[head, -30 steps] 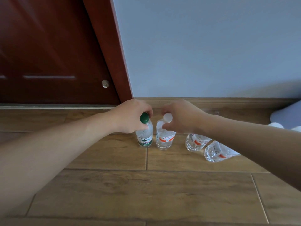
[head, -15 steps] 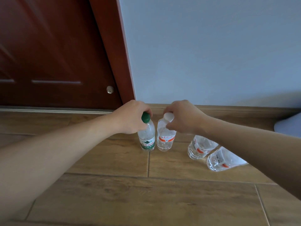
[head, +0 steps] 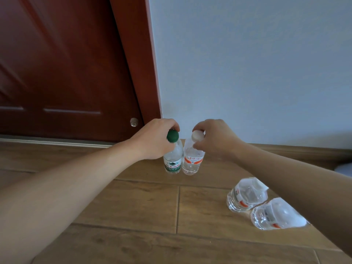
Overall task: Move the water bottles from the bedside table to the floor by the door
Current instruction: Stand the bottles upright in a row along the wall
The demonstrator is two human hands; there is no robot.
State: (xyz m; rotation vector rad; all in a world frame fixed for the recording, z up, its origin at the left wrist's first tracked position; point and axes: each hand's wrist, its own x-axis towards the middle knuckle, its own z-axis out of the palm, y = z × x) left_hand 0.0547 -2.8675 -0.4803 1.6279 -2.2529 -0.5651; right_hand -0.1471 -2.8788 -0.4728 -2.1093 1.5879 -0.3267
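Observation:
Two clear water bottles stand side by side on the wooden floor (head: pixel 133 204) by the wall, just right of the dark red door (head: pixel 66 73). My left hand (head: pixel 154 140) grips the neck of the green-capped bottle (head: pixel 173 161) with a green label. My right hand (head: pixel 215 138) pinches the white cap of the orange-labelled bottle (head: pixel 192 162). Both bottles rest upright on the floor, touching each other. Two more clear bottles (head: pixel 245 195) (head: pixel 276 214) stand to the right, partly hidden under my right forearm.
A wooden skirting board (head: pixel 285 149) runs along the pale blue wall (head: pixel 247 63). A round metal door stop (head: pixel 134 122) sits low on the door. Something white (head: pixel 344 169) shows at the right edge.
My view has risen and pulled back, so the bottles appear lower in the picture. Both hands stay on the caps of the same two standing bottles.

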